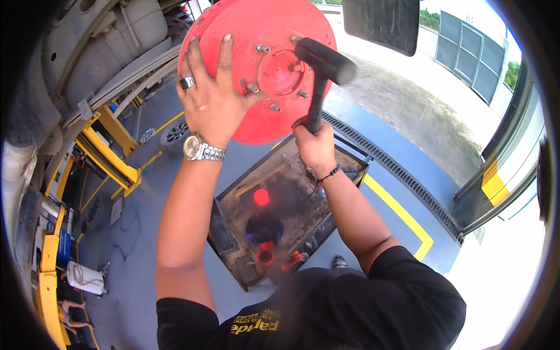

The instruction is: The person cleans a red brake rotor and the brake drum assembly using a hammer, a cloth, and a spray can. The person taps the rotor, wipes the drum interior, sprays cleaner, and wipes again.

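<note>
the red, round metal drum [248, 65] was at top centre of the view, studded face toward the wearer, next to the grey vehicle underside [125, 35]. threaded metal studs [262, 48] poked thru around its raised red hub [280, 76]. left hand [213, 111] lay on the drum's left side: fingers straight & spread, wrapped round nothing; couldn't tell how hard it pressed. right hand [316, 150] was clenched round the handle of a black mallet w/ a cylindrical head [322, 67]; head sat in front of the drum's right side, contact unclear. a brown-bottomed, dark-framed tray [233, 211] was below, well apart from the drum.

handling: drum prob heavy & stiff, no give, not fragile; smooth paint might've been slick, esp w/ greasy fingers. best hold approx opposite sides of the outer rim, w/ support under the lower edge for wt; studs looked a poor, rough grip. mallet prob head-heavy, so low on the handle, as the right hand had it, seemed ok.
</note>
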The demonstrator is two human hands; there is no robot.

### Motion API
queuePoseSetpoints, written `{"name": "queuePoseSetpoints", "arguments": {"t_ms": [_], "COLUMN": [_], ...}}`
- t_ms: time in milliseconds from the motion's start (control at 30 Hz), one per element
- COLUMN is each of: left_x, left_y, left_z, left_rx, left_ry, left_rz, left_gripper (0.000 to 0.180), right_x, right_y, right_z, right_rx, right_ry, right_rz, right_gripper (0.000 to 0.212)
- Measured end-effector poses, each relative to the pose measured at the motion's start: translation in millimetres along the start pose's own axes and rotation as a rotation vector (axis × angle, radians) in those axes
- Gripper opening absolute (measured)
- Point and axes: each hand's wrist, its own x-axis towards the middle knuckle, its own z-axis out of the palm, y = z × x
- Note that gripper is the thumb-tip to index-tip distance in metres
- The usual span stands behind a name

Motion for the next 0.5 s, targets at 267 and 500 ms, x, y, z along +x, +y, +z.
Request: {"name": "queuePoseSetpoints", "arguments": {"t_ms": [267,500], "left_x": [-3.7,-1.6], "left_y": [-0.1,1.0], "left_z": [1.5,1.9], "left_rx": [0.035,0.056], "left_ry": [0.017,0.011], "left_rz": [0.020,0.010], "left_gripper": [0.114,0.113], "right_x": [-44.4,-3.9], "right_y": [16.3,4.0], "right_z": [-44.1,-15.4], "right_rx": [0.569,0.362], "right_ry": [0.097,0.125], "right_rz": [-0.040,-0.111], "right_gripper": [0.010,0.013]}}
